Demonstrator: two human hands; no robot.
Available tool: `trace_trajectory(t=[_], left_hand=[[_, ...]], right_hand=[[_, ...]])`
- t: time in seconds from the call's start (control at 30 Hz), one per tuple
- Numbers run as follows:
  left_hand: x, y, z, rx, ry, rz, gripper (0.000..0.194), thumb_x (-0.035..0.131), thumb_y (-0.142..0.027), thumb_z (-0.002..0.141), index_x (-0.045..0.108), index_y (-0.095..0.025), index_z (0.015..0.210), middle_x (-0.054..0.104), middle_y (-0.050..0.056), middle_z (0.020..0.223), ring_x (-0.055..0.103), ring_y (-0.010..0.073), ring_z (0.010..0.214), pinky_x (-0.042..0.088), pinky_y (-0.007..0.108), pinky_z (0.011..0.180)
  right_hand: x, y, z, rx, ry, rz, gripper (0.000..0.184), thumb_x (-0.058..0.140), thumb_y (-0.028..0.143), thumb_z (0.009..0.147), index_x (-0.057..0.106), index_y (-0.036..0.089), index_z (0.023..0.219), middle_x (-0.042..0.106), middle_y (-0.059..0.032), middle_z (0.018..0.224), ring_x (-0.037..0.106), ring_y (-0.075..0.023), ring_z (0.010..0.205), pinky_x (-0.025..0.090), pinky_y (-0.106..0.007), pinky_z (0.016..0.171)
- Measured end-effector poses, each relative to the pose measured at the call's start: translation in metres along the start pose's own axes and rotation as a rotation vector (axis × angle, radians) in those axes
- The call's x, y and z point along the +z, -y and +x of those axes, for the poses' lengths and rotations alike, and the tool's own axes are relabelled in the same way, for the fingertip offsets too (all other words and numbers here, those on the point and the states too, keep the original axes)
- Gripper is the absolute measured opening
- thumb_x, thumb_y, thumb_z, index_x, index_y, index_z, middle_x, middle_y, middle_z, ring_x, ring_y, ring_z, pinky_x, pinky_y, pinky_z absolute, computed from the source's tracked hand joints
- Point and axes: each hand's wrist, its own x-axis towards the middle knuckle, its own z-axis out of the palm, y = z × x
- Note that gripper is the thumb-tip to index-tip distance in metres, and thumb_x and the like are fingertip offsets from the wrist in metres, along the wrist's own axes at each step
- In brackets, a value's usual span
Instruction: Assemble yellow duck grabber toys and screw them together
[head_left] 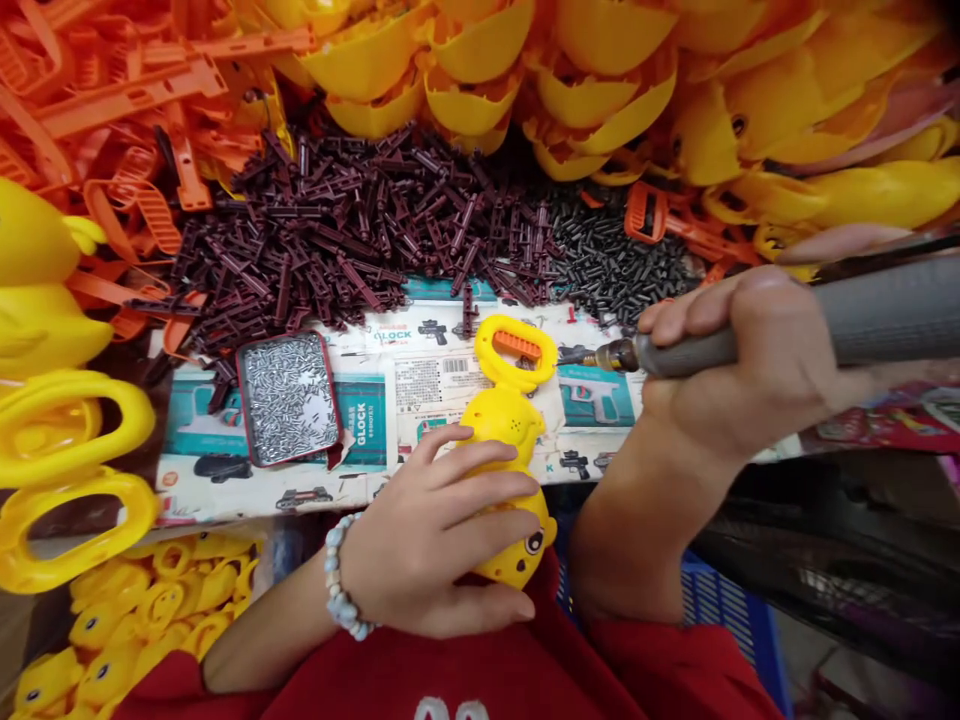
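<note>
My left hand (442, 530) lies over a yellow plastic duck toy (499, 415), fingers across its body, holding it against the table's edge. The toy has a ring handle at its far end with an orange ribbed piece (517, 345) in it, and a printed eye at the near end. In my right hand (772, 350) is a grey electric screwdriver (885, 310), fingers wrapped round its body. Its bit points left, close to the right side of the ring handle; whether it touches cannot be made out.
A red-rimmed tray of small screws (291, 398) sits on the printed cardboard (375, 470). Behind lie heaps of dark maroon plastic parts (360, 220), black pieces (622, 255) and orange parts (127, 100). Yellow shells (480, 50) are stacked at the back. Yellow toys (127, 630) fill the lower left.
</note>
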Motion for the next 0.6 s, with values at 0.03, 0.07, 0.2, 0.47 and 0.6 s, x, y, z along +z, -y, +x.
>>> trace_trajectory(t=[0.03, 0.07, 0.2, 0.47, 0.6], left_hand=[[0.003, 0.000, 0.001, 0.011, 0.032, 0.000, 0.034, 0.050, -0.045, 0.086, 0.057, -0.016, 0.104, 0.068, 0.009, 0.106, 0.055, 0.0237, 0.110, 0.030, 0.044, 0.103], [0.006, 0.001, 0.002, 0.010, 0.070, -0.003, 0.035, 0.050, -0.046, 0.086, 0.057, -0.017, 0.105, 0.068, 0.009, 0.108, 0.054, 0.0240, 0.112, 0.029, 0.044, 0.104], [0.016, 0.006, 0.002, -0.061, 0.161, -0.062, 0.039, 0.052, -0.048, 0.081, 0.058, -0.020, 0.108, 0.066, 0.007, 0.114, 0.053, 0.0244, 0.115, 0.022, 0.047, 0.109], [0.028, 0.008, 0.000, -0.087, 0.026, -0.161, 0.030, 0.052, -0.040, 0.080, 0.059, -0.020, 0.102, 0.068, 0.006, 0.107, 0.059, 0.0210, 0.107, 0.016, 0.045, 0.113], [0.025, 0.007, 0.001, -0.090, 0.040, -0.169, 0.030, 0.054, -0.040, 0.079, 0.059, -0.020, 0.102, 0.068, 0.007, 0.107, 0.059, 0.0219, 0.105, 0.013, 0.050, 0.114]], right_hand=[[0.000, -0.002, 0.000, -0.009, 0.000, 0.007, 0.050, 0.056, 0.019, 0.065, 0.025, 0.019, 0.104, 0.037, 0.0096, 0.060, 0.036, -0.0084, 0.040, 0.038, -0.021, 0.040], [0.000, -0.004, 0.000, -0.006, 0.003, -0.003, 0.049, 0.056, 0.019, 0.065, 0.025, 0.020, 0.102, 0.038, 0.0099, 0.060, 0.037, -0.0085, 0.040, 0.038, -0.021, 0.040], [-0.004, -0.010, 0.000, -0.021, -0.006, -0.041, 0.034, 0.057, 0.020, 0.064, 0.032, 0.020, 0.089, 0.036, 0.0094, 0.055, 0.037, -0.0090, 0.037, 0.036, -0.021, 0.036], [-0.009, -0.028, 0.004, -0.007, 0.087, -0.043, 0.016, 0.058, 0.016, 0.070, 0.047, 0.017, 0.081, 0.037, 0.0057, 0.055, 0.039, -0.0095, 0.038, 0.038, -0.023, 0.037], [-0.013, -0.030, -0.005, -0.030, 0.082, -0.094, 0.017, 0.057, 0.019, 0.074, 0.045, 0.019, 0.086, 0.033, 0.0057, 0.054, 0.039, -0.0094, 0.040, 0.037, -0.022, 0.039]])
